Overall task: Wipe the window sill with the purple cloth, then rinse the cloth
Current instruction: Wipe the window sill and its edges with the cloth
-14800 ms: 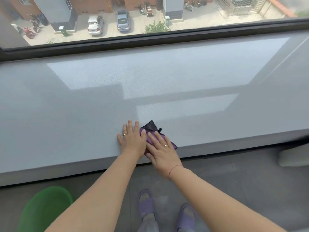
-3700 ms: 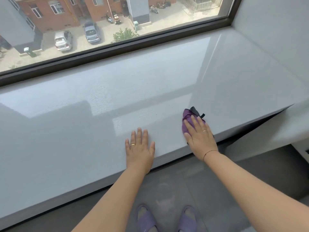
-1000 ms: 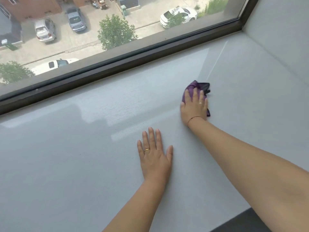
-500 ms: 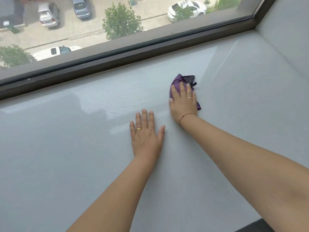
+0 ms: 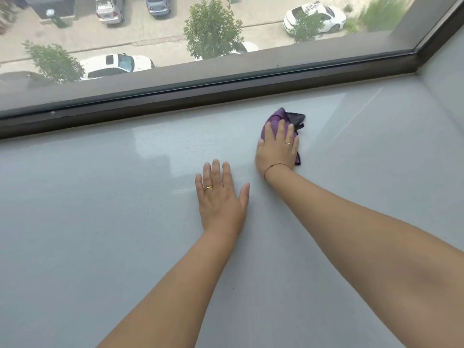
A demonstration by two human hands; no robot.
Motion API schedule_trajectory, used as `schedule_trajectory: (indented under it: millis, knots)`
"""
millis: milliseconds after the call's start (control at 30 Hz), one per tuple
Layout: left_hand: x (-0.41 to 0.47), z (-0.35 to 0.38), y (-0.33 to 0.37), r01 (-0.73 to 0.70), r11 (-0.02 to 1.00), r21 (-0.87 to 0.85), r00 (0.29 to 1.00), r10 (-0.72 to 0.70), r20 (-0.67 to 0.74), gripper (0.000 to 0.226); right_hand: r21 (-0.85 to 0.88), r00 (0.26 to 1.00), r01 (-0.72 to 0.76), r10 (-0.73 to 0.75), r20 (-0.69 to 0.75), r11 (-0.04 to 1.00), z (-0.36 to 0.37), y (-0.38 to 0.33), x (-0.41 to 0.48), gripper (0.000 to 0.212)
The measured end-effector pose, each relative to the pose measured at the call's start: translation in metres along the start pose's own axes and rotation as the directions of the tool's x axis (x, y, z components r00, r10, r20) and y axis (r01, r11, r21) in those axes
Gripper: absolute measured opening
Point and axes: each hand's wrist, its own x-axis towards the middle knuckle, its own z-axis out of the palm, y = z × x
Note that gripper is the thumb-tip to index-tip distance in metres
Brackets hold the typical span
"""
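The purple cloth [image 5: 277,119], bunched with a dark corner, lies on the pale grey window sill [image 5: 100,222] not far from the window frame. My right hand [image 5: 277,149] presses flat on top of it with straight fingers and covers most of it. To its left and nearer me, my left hand [image 5: 221,199] rests flat on the bare sill, fingers spread, holding nothing.
A dark window frame [image 5: 200,96] runs along the sill's far edge. A grey side wall [image 5: 447,79] closes the sill at the right. Parked cars and trees show through the glass below.
My right hand has slid the cloth left and then farther out toward the window frame. My left hand stays flat on the sill while the view leans in.
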Motion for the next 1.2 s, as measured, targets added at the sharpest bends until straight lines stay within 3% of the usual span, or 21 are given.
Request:
schedule_trajectory:
  millis: [33,100,167,200,267,367,500,567,633,767,833,1033,1200]
  knots:
    - [0.005,0.002,0.004,0.011,1.000,0.005,1.000,-0.011,0.013,0.069,-0.012,0.988,0.150,-0.150,0.032,0.989,0.005,-0.013,-0.003,0.052]
    - [0.010,0.007,0.008,0.025,0.999,0.026,0.998,-0.026,0.051,0.070,-0.032,0.893,0.438,-0.431,0.128,0.898,0.008,-0.027,-0.006,0.051]
    - [0.008,0.012,0.008,0.030,0.999,0.045,0.996,-0.034,0.086,0.071,-0.047,0.807,0.578,-0.561,0.186,0.815,0.004,-0.018,0.007,0.051]
    - [0.006,0.014,0.008,0.034,0.998,0.047,0.995,-0.038,0.091,0.071,-0.061,0.799,0.591,-0.573,0.184,0.805,0.001,-0.007,0.016,0.051]
    - [0.004,0.016,0.008,0.045,0.998,0.043,0.996,-0.049,0.081,0.071,-0.094,0.861,0.505,-0.493,0.129,0.858,-0.008,0.022,0.039,0.052]
    - [0.002,0.016,0.009,0.054,0.998,0.032,0.995,-0.056,0.080,0.070,-0.081,0.981,0.191,-0.188,0.045,0.978,-0.025,0.061,0.069,0.054]
    - [0.001,0.018,0.010,0.064,0.997,0.038,0.994,-0.067,0.087,0.070,-0.044,0.999,-0.040,0.041,0.011,0.998,-0.020,0.034,0.070,0.055]
    - [0.002,0.017,0.011,0.066,0.997,0.027,0.993,-0.069,0.094,0.070,-0.048,0.997,0.068,-0.066,0.025,0.997,-0.008,-0.004,0.058,0.056]
    - [0.004,0.017,0.012,0.069,0.998,0.009,0.992,-0.070,0.102,0.071,-0.045,0.954,0.293,-0.289,0.078,0.955,0.005,-0.046,0.043,0.055]
    - [0.010,0.015,0.014,0.066,0.998,0.020,0.994,-0.068,0.088,0.072,-0.007,0.727,0.661,-0.639,0.251,0.750,0.010,-0.080,0.036,0.050]
    - [0.017,0.015,0.018,0.051,0.998,0.032,0.997,-0.053,0.059,0.072,-0.018,0.700,0.695,-0.670,0.249,0.719,0.004,-0.062,0.051,0.050]
    - [0.039,0.021,0.034,-0.006,1.000,0.022,0.994,0.003,0.107,0.073,-0.118,0.863,0.504,-0.496,0.095,0.855,-0.027,0.050,0.093,0.053]
    - [0.040,0.020,0.037,0.010,1.000,0.016,0.993,-0.012,0.117,0.071,-0.129,0.991,0.135,-0.133,0.022,0.982,-0.049,0.119,0.112,0.054]
